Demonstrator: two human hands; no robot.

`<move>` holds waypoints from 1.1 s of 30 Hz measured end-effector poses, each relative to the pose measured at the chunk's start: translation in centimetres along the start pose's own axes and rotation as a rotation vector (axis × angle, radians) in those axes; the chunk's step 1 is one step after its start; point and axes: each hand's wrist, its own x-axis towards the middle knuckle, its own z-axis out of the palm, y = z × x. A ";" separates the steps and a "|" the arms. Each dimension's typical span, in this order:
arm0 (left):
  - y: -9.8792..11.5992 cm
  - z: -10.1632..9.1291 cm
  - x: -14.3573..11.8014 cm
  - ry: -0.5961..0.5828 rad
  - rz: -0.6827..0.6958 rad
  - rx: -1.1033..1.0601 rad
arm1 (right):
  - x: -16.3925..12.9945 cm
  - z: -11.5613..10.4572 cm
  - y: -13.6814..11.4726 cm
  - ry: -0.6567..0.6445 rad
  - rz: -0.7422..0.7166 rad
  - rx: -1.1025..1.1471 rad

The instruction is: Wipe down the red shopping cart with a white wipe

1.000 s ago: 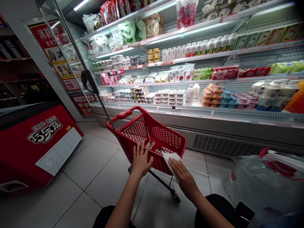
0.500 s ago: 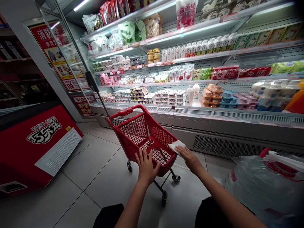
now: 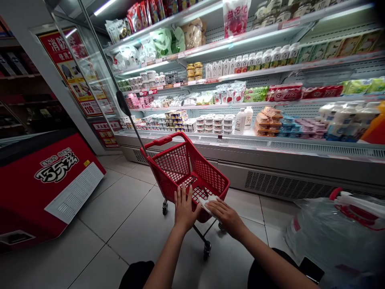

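Observation:
A small red shopping cart (image 3: pixel 210 170) on dark wheels stands in front of me, with a tall pole rising from its handle side. My left hand (image 3: pixel 184 210) rests on the cart's near rim, fingers spread and holding nothing. Under the fingers of my right hand (image 3: pixel 225 214) lies a white cloth (image 3: pixel 207 200), pressed against the rim at the cart's near end. The two hands are close together. Part of the cloth is hidden beneath the right fingers. The basket's slotted floor shows through the open top.
A refrigerated display case (image 3: pixel 234 160) with several shelves of dairy goods runs behind the cart. To the left is a red freezer (image 3: pixel 27 192). Plastic-wrapped bottles (image 3: pixel 331 233) stand at the right on the tiled floor (image 3: pixel 99 212). A dark phone-like object (image 3: pixel 311 269) lies by my right leg.
My right hand has slid the cloth leftward along the rim, from the far right corner toward my left hand. The cart has shifted slightly to the right.

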 end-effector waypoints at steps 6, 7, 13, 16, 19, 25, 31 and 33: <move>1.1 0.0 -0.8 -0.011 -0.036 -0.038 | -1.6 -2.3 7.8 0.029 0.172 -0.070; 1.1 -0.1 -0.9 -0.016 -0.032 -0.044 | -1.9 -2.2 8.1 0.036 0.191 -0.075; -2.1 -1.3 -1.3 -0.068 0.010 -0.027 | -3.4 0.1 3.8 0.108 0.246 -0.090; -4.4 -2.5 -1.1 -0.085 -0.015 0.036 | -3.2 0.3 0.8 0.079 0.160 -0.083; -4.4 -3.2 -1.2 -0.054 -0.057 0.103 | -2.5 -0.8 -1.2 -0.016 -0.018 -0.040; 1.7 -1.7 -4.1 -0.033 0.048 0.078 | -1.0 -3.3 -0.8 -0.115 -0.160 0.034; 1.9 -0.9 -6.0 -0.031 0.105 0.077 | 2.7 -1.6 2.1 -0.127 -0.162 0.045; 0.8 -1.2 -6.0 -0.041 0.119 0.089 | 4.5 -0.8 3.5 -0.106 -0.137 0.030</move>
